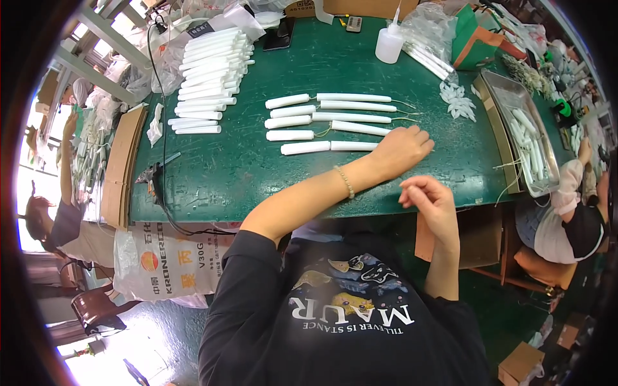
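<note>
Several white tubes (351, 118) lie side by side in rows on the green table, some with thin greenish strings at their ends. The nearest row has a short tube (305, 148) end to end with a longer tube (354, 146). My left hand (405, 152), a beaded bracelet on its wrist, reaches across to the right end of that longer tube. Its fingers are curled, and whatever they hold is hidden beneath them. Close to the table's front edge, my right hand (430, 198) is raised with thumb and fingertips together; anything between them is too small to make out.
A stack of white tubes (209, 77) fills the back left. A squeeze bottle (389, 45), a phone (279, 35) and small white pieces (457, 101) lie farther back. A metal tray (547, 182) with tubes stands at right. Co-workers sit at both sides.
</note>
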Action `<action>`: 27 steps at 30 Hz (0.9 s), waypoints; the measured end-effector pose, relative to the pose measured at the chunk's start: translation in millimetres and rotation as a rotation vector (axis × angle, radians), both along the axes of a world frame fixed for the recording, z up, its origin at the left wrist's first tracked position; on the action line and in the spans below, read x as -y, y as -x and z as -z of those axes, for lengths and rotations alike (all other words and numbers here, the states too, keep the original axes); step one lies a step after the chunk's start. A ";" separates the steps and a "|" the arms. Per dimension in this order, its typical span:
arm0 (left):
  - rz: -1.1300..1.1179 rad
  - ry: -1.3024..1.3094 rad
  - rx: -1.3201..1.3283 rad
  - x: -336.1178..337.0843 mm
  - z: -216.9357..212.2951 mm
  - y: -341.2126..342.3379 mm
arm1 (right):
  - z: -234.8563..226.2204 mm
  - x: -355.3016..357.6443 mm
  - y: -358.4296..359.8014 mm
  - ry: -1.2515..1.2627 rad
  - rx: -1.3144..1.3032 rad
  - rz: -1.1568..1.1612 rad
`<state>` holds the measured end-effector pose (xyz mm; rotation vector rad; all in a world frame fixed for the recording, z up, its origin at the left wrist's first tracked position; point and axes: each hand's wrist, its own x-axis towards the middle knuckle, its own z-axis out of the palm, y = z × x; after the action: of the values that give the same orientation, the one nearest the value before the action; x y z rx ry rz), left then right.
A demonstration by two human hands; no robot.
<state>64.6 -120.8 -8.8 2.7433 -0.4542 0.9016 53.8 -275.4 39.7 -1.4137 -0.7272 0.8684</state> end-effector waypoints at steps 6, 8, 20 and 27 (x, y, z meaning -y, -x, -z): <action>-0.147 0.307 -0.062 -31.5 -34.0 71.5 | 5.3 -8.2 -41.2 0.196 0.944 0.223; -0.301 0.337 -0.133 -58.1 -43.5 104.0 | 7.7 -17.7 -48.2 0.184 1.081 0.207; -0.729 0.482 -0.276 -107.6 -9.1 162.6 | 32.0 -80.3 -79.1 0.019 1.302 0.025; -0.697 0.483 -0.228 -118.2 -3.2 155.4 | 30.4 -98.7 -83.9 -0.040 1.348 -0.023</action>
<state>-90.8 -2.6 -5.6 2.4887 0.7118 0.6803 137.7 -176.7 9.3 -1.8659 -1.7195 -0.2341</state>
